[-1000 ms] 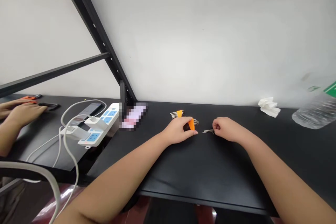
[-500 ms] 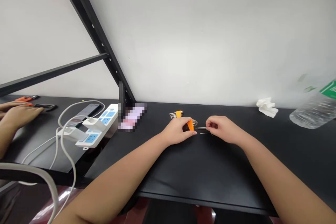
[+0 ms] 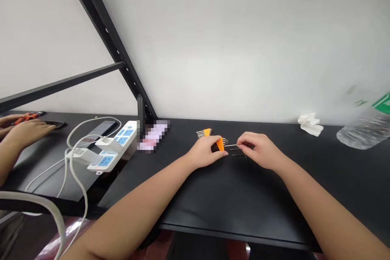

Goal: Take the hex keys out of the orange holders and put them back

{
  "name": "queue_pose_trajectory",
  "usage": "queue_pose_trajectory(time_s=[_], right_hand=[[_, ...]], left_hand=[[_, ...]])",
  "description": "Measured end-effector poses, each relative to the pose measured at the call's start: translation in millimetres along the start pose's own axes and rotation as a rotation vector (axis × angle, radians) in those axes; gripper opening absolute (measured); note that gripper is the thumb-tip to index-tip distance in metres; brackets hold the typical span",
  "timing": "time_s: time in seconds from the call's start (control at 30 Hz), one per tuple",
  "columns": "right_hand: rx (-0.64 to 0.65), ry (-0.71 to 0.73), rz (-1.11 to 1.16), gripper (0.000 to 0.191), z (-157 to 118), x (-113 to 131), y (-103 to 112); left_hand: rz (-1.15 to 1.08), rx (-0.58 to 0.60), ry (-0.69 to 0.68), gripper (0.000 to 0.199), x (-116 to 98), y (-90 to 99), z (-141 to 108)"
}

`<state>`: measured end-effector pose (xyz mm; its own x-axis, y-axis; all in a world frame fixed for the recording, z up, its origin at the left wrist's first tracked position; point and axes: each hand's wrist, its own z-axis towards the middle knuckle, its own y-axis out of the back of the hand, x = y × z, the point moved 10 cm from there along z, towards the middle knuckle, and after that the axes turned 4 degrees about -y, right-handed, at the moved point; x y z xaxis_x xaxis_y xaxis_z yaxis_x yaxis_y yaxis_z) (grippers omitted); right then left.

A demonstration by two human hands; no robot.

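From the head camera I saw my left hand (image 3: 206, 152) clenched around the orange key holder (image 3: 220, 144), which sat pinned on the black surface (image 3: 231, 199) a little ahead of me and just left of centre. A row of thin metal ends stuck out of the holder's right side. My right hand (image 3: 258, 150) had its thumb and forefinger pinched on one loose hex key (image 3: 232, 146), and that key lay level, its long axis running left to right, with its free end pointing straight at the holder and almost touching it. So the holder lay directly to the left of my right hand, close by. A second dark key (image 3: 239, 154) lay on the surface just below the pinched one, parallel to it, and another small orange set (image 3: 204, 133) rested behind the left hand, nearer the wall.
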<state>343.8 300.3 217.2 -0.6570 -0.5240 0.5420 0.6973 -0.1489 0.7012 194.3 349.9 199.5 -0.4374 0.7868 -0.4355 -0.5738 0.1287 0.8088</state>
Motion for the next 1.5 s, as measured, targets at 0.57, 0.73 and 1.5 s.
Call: queue_pose_trajectory(time_s=[0.57, 0.73, 1.5], right_hand=[[0.033, 0.132, -0.212, 0.025, -3.7, 13.7, -10.3], [0.004, 0.105, -0.096, 0.024, -2.9, 19.2, -9.8], [-0.105, 0.162, -0.071, 0.030, 3.2, 22.5, -34.7]], left_hand=[[0.048, 0.028, -0.031, 0.038, -7.5, -1.3, -2.0], [0.099, 0.043, -0.043, 0.039, -6.5, -4.7, -1.5], [-0.218, -0.076, 0.038, 0.034, 2.5, 1.4, -1.8]])
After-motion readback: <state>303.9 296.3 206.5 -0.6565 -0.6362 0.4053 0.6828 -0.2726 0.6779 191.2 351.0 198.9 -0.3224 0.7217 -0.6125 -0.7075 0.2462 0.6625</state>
